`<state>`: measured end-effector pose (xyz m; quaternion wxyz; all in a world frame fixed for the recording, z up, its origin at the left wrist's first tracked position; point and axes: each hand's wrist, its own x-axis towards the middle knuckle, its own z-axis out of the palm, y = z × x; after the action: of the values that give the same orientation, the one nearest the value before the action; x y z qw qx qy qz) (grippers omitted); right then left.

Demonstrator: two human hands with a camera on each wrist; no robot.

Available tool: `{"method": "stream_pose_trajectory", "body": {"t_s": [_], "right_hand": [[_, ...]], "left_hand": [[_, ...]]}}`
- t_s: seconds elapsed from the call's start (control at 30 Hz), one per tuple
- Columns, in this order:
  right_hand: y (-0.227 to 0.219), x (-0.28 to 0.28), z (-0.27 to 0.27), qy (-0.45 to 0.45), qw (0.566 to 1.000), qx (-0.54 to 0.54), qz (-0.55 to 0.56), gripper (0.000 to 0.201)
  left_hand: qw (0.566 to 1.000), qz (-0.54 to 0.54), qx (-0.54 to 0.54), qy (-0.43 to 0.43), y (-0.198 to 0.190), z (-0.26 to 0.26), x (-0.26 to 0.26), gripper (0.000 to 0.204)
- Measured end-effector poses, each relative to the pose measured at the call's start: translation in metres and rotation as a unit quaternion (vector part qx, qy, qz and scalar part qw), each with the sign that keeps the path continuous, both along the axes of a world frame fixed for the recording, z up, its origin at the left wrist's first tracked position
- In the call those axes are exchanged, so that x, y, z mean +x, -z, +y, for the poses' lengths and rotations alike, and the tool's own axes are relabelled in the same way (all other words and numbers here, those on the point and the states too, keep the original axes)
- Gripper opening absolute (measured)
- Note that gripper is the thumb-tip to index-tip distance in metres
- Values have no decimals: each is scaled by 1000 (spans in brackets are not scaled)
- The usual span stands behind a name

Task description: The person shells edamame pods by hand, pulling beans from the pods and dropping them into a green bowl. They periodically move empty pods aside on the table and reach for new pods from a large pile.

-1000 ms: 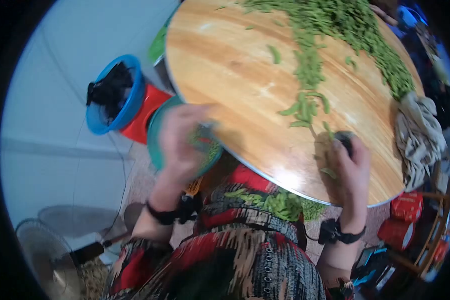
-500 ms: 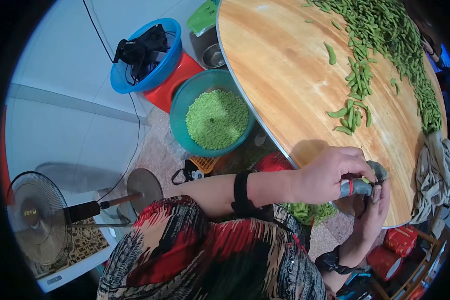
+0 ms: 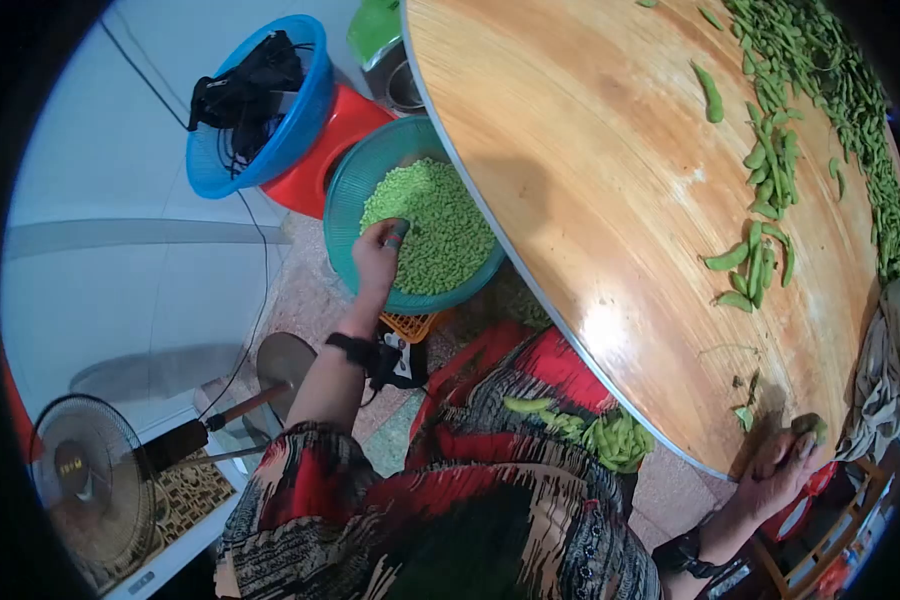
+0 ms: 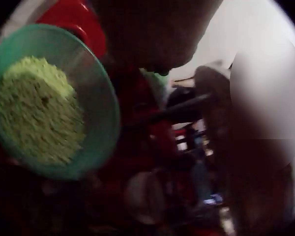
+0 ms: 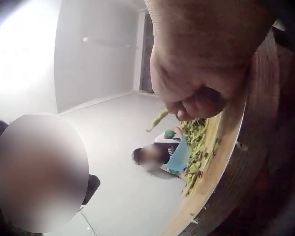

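Note:
My left hand [image 3: 382, 252] reaches down to the near rim of a teal bowl [image 3: 342, 190] heaped with shelled green beans [image 3: 432, 225], fingers bent toward them; what it holds does not show. The left wrist view shows the same bowl [image 4: 108, 113] and beans [image 4: 39, 108] beside my dark palm. My right hand [image 3: 785, 455] sits at the near edge of the round wooden table [image 3: 590, 150], fingers curled round a green pod [image 3: 808, 428]. In the right wrist view the pod [image 5: 159, 118] sticks out of the fist [image 5: 201, 98].
Loose pods [image 3: 765, 240] lie on the table, with a long heap [image 3: 840, 80] at the far side and a grey cloth [image 3: 885, 380] at the right edge. More pods [image 3: 590, 430] lie in my lap. A blue basin [image 3: 300, 130] of black cables, a red stool [image 3: 335, 140] and a fan [image 3: 80, 480] stand on the floor.
Both hands were together at the table edge half a second ago. My left hand has since swung away to the teal bowl, while the right stays at the edge.

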<state>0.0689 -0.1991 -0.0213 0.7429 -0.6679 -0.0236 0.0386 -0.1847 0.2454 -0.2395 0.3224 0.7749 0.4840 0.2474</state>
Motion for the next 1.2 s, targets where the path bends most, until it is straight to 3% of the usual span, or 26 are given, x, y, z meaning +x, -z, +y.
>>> {"method": "stream_pose_trajectory", "body": {"t_s": [0.03, 0.1, 0.23, 0.27, 0.33, 0.37, 0.43, 0.47, 0.5, 0.53, 0.6, 0.67, 0.7, 0.73, 0.77, 0.8, 0.83, 0.87, 0.93, 1.0, 1.03, 1.07, 1.1, 1.13, 1.17, 1.2], "right_hand": [[2, -1, -1, -13, 1000, 7, -22, 20], [2, -3, 1, 53, 998, -27, -6, 20], [1, -2, -3, 69, 996, -49, -4, 17], [2, -3, -3, 85, 995, -51, -9, 16], [3, -2, -4, 100, 993, -57, -16, 15], [3, -2, -5, 78, 995, -61, -21, 14], [1, -3, -5, 32, 997, -68, -32, 14], [1, -2, 0, 31, 996, -73, -33, 14], [2, -2, 6, 123, 990, -61, -18, 14], [1, -2, 11, 214, 976, -49, -3, 14], [0, -1, 18, 216, 975, -50, -6, 15], [-1, -1, 14, 216, 975, -47, -9, 16], [1, 2, 2, 145, 988, -60, -4, 19], [0, 2, -2, 76, 995, -72, -1, 26], [0, 1, -6, 78, 995, -69, -2, 26], [0, 1, -4, 30, 997, -66, -5, 26], [-2, 3, -1, -18, 998, -62, -10, 26], [-1, 3, 2, -3, 998, -59, -19, 25], [0, 5, 5, -13, 998, -52, -28, 23], [0, 4, 3, 7, 998, -63, -20, 21], [10, 11, -12, 3, 999, -41, 1, 17], [11, 10, -11, -38, 999, -27, 0, 15], [8, 9, -5, -72, 997, -18, -7, 13], [5, 6, 1, -25, 997, -67, 12, 10], [-2, 1, 9, 28, 993, -114, 32, 8], [-11, -4, 18, -22, 994, -111, 9, 7]], "left_hand": [[1000, 4, -8, 3, 19, 9, 1, 18], [988, 139, -60, 36, 50, 26, 6, 23], [980, 185, -62, 42, 116, 49, 1, 26], [990, 25, -140, -9, 157, 58, -9, 25], [981, -12, -194, -8, 221, 76, -30, 25], [969, -49, -242, -10, 238, 77, -35, 25], [984, -4, -180, -9, 256, 77, -42, 24], [968, -34, -245, -31, 267, 84, -48, 23], [947, -63, -309, -54, 277, 86, -56, 23], [946, -59, -313, -56, 258, 78, -54, 23], [970, 107, -210, -57, 172, 60, -24, 22], [968, 177, -175, -39, 128, 43, -27, 21], [959, 245, -140, -17, 116, 42, -29, 20], [957, 222, -189, 5, 125, 48, -41, 29], [957, 221, -186, 7, 136, 50, -50, 29], [948, 51, -308, -66, 117, 41, -46, 23], [891, -122, -416, -134, 96, 35, -43, 18], [892, -125, -414, -130, 79, 34, -44, 18], [744, -351, -566, -51, 42, 32, -44, 13], [664, -383, -642, -10, -38, -3, -20, 15], [672, -334, -636, 179, -64, -24, -14, 22], [709, -165, -581, 364, -118, -52, 2, 31], [610, -221, -501, 573, -150, -75, 28, 40], [598, -144, -456, 643, -182, -94, 48, 48], [600, -175, -313, 715, -200, -115, 66, 36], [562, -183, -371, 716, -204, -125, 81, 36]]}}
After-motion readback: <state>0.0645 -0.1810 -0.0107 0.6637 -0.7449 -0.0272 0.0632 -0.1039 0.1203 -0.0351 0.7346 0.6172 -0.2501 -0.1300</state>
